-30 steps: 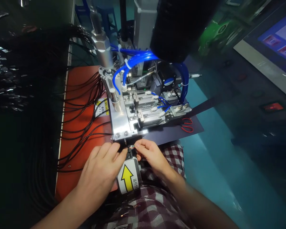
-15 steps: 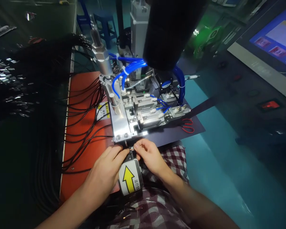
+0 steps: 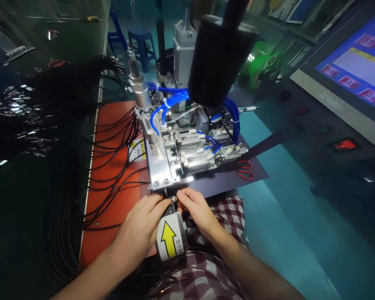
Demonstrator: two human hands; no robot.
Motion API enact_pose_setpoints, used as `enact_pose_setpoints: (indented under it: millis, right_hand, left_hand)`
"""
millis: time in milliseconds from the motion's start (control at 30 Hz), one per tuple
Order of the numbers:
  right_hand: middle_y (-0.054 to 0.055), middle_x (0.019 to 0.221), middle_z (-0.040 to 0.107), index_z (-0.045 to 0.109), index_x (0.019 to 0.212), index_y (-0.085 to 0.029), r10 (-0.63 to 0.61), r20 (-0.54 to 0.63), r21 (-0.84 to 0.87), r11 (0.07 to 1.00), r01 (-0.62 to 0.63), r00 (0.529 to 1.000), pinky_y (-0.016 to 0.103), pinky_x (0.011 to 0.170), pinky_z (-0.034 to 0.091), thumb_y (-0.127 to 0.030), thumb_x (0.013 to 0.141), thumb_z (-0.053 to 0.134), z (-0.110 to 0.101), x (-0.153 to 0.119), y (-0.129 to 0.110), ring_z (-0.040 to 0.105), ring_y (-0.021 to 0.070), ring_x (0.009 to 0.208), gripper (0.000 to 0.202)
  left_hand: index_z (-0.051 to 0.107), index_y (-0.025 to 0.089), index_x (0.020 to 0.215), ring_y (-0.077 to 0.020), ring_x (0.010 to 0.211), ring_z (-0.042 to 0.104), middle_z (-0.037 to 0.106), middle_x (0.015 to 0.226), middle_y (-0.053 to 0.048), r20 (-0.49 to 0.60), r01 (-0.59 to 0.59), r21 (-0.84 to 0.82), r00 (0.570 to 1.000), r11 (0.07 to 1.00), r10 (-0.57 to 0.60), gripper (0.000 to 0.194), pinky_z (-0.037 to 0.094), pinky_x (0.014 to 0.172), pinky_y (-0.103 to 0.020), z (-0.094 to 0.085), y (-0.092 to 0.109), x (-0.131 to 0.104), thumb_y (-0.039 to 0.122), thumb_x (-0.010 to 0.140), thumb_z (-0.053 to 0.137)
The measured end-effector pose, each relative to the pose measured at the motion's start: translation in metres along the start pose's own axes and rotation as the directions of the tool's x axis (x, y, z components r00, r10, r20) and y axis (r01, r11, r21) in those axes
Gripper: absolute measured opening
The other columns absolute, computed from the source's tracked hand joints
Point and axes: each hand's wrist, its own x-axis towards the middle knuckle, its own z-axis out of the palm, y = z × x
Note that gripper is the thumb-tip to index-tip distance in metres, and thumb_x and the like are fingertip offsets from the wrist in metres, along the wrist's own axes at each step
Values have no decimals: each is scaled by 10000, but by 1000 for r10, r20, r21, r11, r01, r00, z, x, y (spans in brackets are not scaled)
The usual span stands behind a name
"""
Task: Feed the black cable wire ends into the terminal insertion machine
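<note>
Several thin coloured wires [image 3: 174,198] at a cable end show between my fingertips, just in front of the machine's metal plate [image 3: 160,168]. My left hand [image 3: 145,214] is closed, thumb and forefinger pinched on the cable end from the left. From the other side my right hand [image 3: 197,208] pinches at the wire tips; the exact contact is hidden by the fingers. Below the wires lies a small black holder [image 3: 170,209] of the machine. Nearer to me is a white cover with a yellow arrow [image 3: 168,235].
Black cables [image 3: 112,183] run across the orange board [image 3: 96,237] to a large dark bundle [image 3: 21,104] at left. Pneumatic cylinders [image 3: 196,160] with blue hoses [image 3: 176,98] stand ahead. Red-handled scissors [image 3: 246,170] lie right; a touch screen [image 3: 356,71] is beyond. A black lamp-like cylinder [image 3: 218,62] hangs above.
The head view has shifted slightly, so the machine and screen appear a little lower or further left. Both hands stay at the wires; the right fingertips are a little further from the left ones.
</note>
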Motion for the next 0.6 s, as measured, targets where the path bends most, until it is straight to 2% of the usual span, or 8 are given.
enact_pose_setpoints:
  millis: [167,233,400,500,600]
  right_hand:
    - [-48,521,508,510,678,-192,-48,-28,-102,994,45,998,261,526,351,-454,792,579,1,0,0,443,115,483,295]
    - [-51,521,505,511,683,-191,-62,-39,-118,991,57,997,259,527,348,-447,793,582,1,0,0,440,114,485,287]
    - [-54,520,484,496,645,-175,11,13,-29,1000,-11,1000,240,509,314,-445,787,593,1,-1,-1,394,92,474,320]
    - [-50,538,494,522,676,-165,33,29,29,999,-34,999,235,516,317,-463,777,599,-1,-1,0,411,92,486,324]
    - [-43,568,505,559,714,-160,19,-5,78,997,-18,1000,240,533,332,-495,765,596,-4,0,3,441,97,499,341]
  left_hand:
    - [587,116,1106,-190,852,539,587,980,-98,2,3,-42,1000,999,-3,304,505,727,-296,4,-4,-3,77,869,400]
    - [568,119,1134,-194,863,534,580,1007,-101,34,9,-30,999,1000,-8,322,502,739,-304,5,-3,-6,71,866,396]
    - [504,103,1208,-243,924,522,563,1077,-127,116,13,81,993,997,-22,372,499,774,-381,10,0,-9,76,853,397]
    - [511,103,1194,-239,910,529,569,1065,-128,82,12,101,996,995,-20,355,509,759,-377,11,1,-9,81,854,409]
    - [517,123,1186,-224,862,541,581,1036,-118,44,-2,117,999,993,-3,351,520,720,-359,11,1,-9,76,856,408]
